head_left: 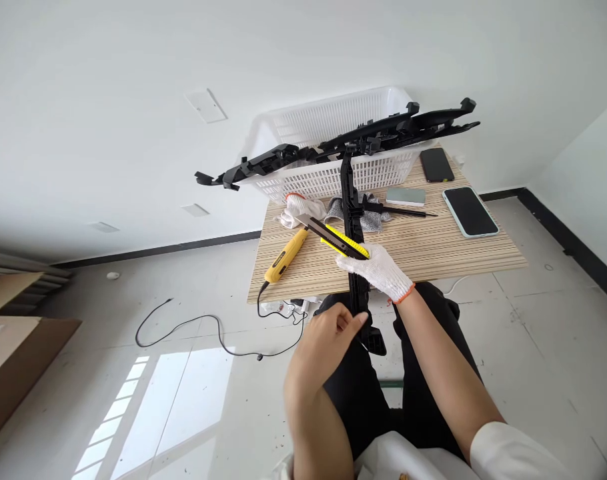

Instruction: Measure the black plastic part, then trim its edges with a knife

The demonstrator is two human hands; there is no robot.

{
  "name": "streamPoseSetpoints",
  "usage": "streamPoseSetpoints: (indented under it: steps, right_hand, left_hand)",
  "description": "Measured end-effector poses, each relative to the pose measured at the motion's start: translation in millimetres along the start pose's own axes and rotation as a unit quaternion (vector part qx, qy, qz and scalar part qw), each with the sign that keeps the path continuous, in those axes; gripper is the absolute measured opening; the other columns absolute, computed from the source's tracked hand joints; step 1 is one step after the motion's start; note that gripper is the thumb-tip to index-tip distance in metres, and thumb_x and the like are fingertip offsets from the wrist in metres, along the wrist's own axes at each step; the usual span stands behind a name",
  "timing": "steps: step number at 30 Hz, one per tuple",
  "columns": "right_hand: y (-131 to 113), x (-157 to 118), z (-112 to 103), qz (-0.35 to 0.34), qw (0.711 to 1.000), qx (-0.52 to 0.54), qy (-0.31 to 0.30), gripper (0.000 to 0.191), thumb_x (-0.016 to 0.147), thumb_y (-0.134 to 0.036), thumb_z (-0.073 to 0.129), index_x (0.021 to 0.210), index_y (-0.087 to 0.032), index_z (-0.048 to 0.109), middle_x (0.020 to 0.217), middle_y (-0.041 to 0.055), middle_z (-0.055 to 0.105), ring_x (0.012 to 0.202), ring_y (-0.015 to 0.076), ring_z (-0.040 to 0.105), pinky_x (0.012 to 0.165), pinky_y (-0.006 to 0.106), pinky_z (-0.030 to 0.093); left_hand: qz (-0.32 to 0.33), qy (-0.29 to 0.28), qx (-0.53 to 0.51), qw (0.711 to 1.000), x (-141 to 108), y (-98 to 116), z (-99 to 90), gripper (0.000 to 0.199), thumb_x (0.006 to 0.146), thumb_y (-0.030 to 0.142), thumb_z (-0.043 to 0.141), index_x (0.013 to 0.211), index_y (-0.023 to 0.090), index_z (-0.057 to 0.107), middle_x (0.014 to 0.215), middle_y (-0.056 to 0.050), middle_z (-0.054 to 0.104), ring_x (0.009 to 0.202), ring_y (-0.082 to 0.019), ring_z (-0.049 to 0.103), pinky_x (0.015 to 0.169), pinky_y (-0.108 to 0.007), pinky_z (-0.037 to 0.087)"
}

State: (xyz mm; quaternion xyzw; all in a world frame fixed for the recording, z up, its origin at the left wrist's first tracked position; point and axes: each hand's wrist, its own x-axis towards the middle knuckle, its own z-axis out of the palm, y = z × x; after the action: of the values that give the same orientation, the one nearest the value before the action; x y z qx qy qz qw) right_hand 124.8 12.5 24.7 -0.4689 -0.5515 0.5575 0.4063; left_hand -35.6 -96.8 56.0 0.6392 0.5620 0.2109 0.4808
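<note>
My right hand point(378, 270), in a white knit glove with an orange cuff, is closed around a yellow and black utility knife point(342, 241), its blade pointing up and left. A long black plastic part point(353, 217) runs from the basket's edge over the table to my lap, passing under the knife. My bare left hand point(333, 330) is at the part's lower end, fingers curled, thumb and fingers pinching its edge. The glove hides part of the plastic strip.
A white basket point(328, 180) holding several black plastic parts point(398, 130) stands at the table's back. On the wooden table point(423, 253) lie a yellow corded tool point(286, 255), a glove point(303, 208), a thin black tool point(406, 212), a grey block point(405, 196) and two phones point(469, 211).
</note>
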Motion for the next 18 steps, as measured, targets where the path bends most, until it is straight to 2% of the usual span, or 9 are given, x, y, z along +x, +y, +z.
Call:
streamPoseSetpoints:
  steps: [2,3,5,8,11,14,16,18]
  right_hand:
    - [-2.5,-0.7,0.2,-0.002,1.0,-0.001,0.003,0.03,0.07,-0.045,0.073,0.074,-0.016,0.065,0.065,-0.0032,0.052,0.061,0.0097,0.042,0.056,0.024,0.032]
    - [-3.6,-1.0,0.3,0.0,1.0,0.0,0.003,0.031,0.069,-0.046,0.073,0.074,-0.016,0.065,0.065,-0.003,0.053,0.061,0.0099,0.043,0.056,0.024,0.032]
    - [-5.0,-1.4,0.2,0.005,1.0,0.003,0.001,0.032,0.069,-0.047,0.073,0.075,-0.016,0.066,0.066,-0.0026,0.053,0.062,0.0103,0.043,0.056,0.024,0.033]
    - [-3.6,-1.1,-0.5,0.001,1.0,-0.006,0.001,0.033,0.068,-0.048,0.073,0.076,-0.016,0.066,0.066,-0.0032,0.053,0.062,0.0103,0.043,0.056,0.024,0.033]
    - [0.2,0.5,-0.9,-0.006,1.0,-0.007,0.001,0.033,0.068,-0.048,0.074,0.076,-0.017,0.066,0.064,-0.004,0.05,0.061,0.0098,0.041,0.057,0.024,0.032]
    - [3.4,2.6,-0.3,-0.01,0.999,0.021,0.023,0.035,0.068,-0.049,0.074,0.077,-0.016,0.067,0.065,-0.0024,0.052,0.063,0.0105,0.044,0.059,0.025,0.034]
    - [4.8,3.5,0.1,-0.014,0.998,0.047,0.05,0.036,0.069,-0.049,0.074,0.075,-0.016,0.066,0.065,-0.0017,0.052,0.063,0.0109,0.045,0.06,0.026,0.035]
    - [6.1,3.8,0.3,-0.016,0.996,0.058,0.065,0.036,0.069,-0.05,0.074,0.071,-0.016,0.062,0.063,-0.0025,0.05,0.062,0.0104,0.043,0.059,0.026,0.033]
  left_hand:
    - [-0.087,0.078,0.057,0.992,13.2,-1.9,6.6,0.041,0.084,0.064,0.055,0.081,0.024,0.062,0.068,-0.003,0.064,0.07,-0.022,0.062,0.061,-0.031,0.044]
    - [-0.108,0.09,0.072,0.987,18.0,-3.0,10.0,0.041,0.083,0.064,0.057,0.088,0.023,0.063,0.071,-0.003,0.066,0.073,-0.024,0.063,0.063,-0.031,0.044]
    - [-0.105,0.087,0.078,0.988,24.3,-4.0,16.2,0.044,0.083,0.062,0.059,0.103,0.023,0.064,0.085,-0.006,0.069,0.085,-0.026,0.066,0.072,-0.033,0.047]
    - [-0.076,0.101,0.09,0.988,29.2,-2.1,24.5,0.039,0.084,0.055,0.061,0.105,0.023,0.066,0.108,-0.011,0.064,0.1,-0.028,0.064,0.082,-0.036,0.048]
    - [-0.06,0.113,0.088,0.988,32.2,0.1,32.9,0.033,0.085,0.05,0.062,0.101,0.021,0.066,0.106,-0.012,0.063,0.105,-0.031,0.062,0.083,-0.038,0.048]
    - [-0.065,0.081,0.008,0.995,32.5,-4.1,46.4,0.034,0.086,0.049,0.063,0.105,0.021,0.061,0.093,-0.009,0.068,0.092,-0.029,0.065,0.078,-0.038,0.049]
    - [-0.041,0.049,-0.107,0.992,30.4,-11.7,60.6,0.035,0.087,0.046,0.064,0.112,0.022,0.059,0.099,-0.007,0.07,0.092,-0.026,0.066,0.081,-0.037,0.05]
    - [-0.005,0.039,-0.227,0.973,27.1,-21.1,78.0,0.036,0.088,0.043,0.064,0.116,0.021,0.057,0.104,-0.007,0.07,0.099,-0.024,0.066,0.089,-0.037,0.05]
